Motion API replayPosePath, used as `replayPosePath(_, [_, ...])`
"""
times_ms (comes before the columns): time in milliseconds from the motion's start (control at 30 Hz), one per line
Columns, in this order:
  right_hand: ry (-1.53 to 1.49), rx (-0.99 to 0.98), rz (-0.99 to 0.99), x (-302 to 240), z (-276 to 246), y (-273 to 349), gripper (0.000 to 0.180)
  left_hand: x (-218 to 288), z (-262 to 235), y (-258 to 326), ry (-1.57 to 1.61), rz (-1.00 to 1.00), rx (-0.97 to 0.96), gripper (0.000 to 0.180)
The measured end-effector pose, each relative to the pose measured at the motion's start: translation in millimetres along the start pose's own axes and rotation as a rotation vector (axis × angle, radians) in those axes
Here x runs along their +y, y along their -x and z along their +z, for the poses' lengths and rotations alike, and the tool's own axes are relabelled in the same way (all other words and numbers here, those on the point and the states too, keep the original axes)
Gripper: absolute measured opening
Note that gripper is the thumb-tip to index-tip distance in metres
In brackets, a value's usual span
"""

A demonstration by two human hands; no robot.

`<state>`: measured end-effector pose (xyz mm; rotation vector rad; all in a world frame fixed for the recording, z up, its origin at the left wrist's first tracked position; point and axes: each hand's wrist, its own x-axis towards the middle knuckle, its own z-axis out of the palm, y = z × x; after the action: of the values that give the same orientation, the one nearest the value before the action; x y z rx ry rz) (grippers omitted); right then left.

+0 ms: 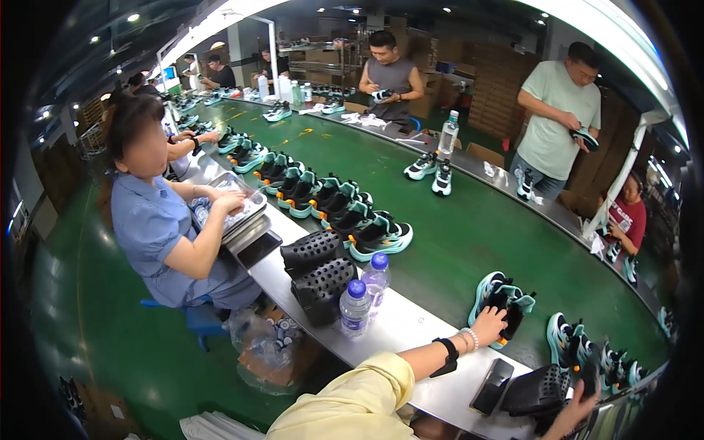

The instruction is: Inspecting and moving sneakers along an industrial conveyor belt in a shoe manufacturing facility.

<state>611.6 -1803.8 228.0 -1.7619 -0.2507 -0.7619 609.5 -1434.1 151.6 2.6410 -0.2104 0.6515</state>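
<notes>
My left hand (pixel 490 328), below a black wrist band and a beaded bracelet, grips the collar of a teal and black sneaker (pixel 506 302) on the green table, its fingers curled over the opening. Another sneaker (pixel 484 287) stands close against it on the left. At the lower right, my right hand (pixel 576 413) has its fingers around a dark elongated object (pixel 589 372), partly hidden, whose kind I cannot make out. Next to that hand lies a black perforated plastic piece (pixel 539 390), with a dark phone (pixel 492 386) beside it on the metal edge.
More sneakers (pixel 561 341) stand at the right. Two capped bottles (pixel 355 308) and black perforated pieces (pixel 323 279) stand left of my arm, beyond them a sneaker row (pixel 381 236). A seated co-worker (pixel 169 220) handles a metal tray (pixel 246 220); others work along the far edge.
</notes>
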Motion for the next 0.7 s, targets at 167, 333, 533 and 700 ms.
replayPosePath(167, [0.494, -0.528, 0.002, -136.5, 145.3, 32.3, 0.046, -8.3, -14.4, 11.2, -0.012, -0.087, -0.058, 0.035])
replayPosePath(333, [0.595, -0.75, 0.346, -111.0, 226.0, 3.8, 0.039, -10.3, -11.2, 19.2, -0.006, -0.103, -0.018, 0.036])
replayPosePath(533, [0.882, -0.87, 0.212, -82.4, 281.0, -1.6, 0.039, -13.5, -13.8, 23.7, -0.094, -0.124, -0.049, 0.032])
replayPosePath(700, [1.115, -0.772, -0.066, -28.8, 311.9, 22.0, 0.029, -13.1, -16.6, 20.2, -0.102, -0.096, -0.021, 0.026])
